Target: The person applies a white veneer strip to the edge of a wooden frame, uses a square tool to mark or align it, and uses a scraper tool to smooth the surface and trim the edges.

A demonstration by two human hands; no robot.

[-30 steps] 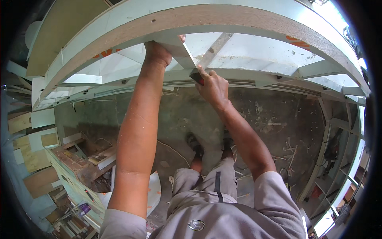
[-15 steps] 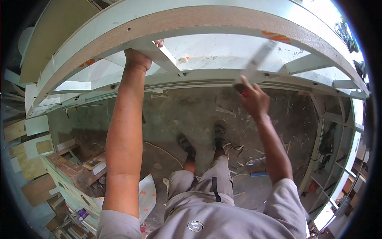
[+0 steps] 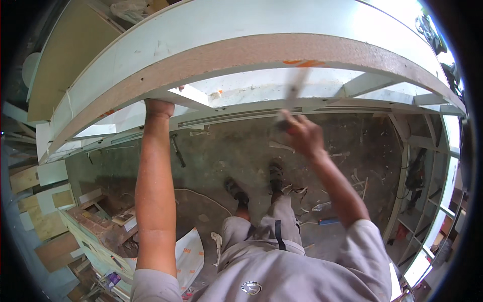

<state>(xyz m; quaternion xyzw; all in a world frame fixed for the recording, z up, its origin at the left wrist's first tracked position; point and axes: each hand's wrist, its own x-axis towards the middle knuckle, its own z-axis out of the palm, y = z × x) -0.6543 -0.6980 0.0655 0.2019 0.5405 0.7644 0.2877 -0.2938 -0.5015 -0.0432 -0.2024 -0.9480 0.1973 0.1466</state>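
Note:
A large white panelled frame with a raw brown board edge curves across the far side. My left hand reaches up to it and is closed round a white crosspiece; a fingertip shows on its far side. In front of the frame, right of centre, my right hand grips a flat-bladed tool by its dark handle. The pale blade points up and away toward the brown edge. Motion smears it, so I cannot tell its exact kind or whether it touches the frame.
Wood scraps and strips litter the concrete floor around my feet. A dark long-handled tool lies there, beside my left forearm. A worn wooden cabinet stands at lower left, and an open shelf frame at right.
The frame sits lower in view. My right hand and the blade have shifted left and slightly down. My left hand keeps its hold on the crosspiece.

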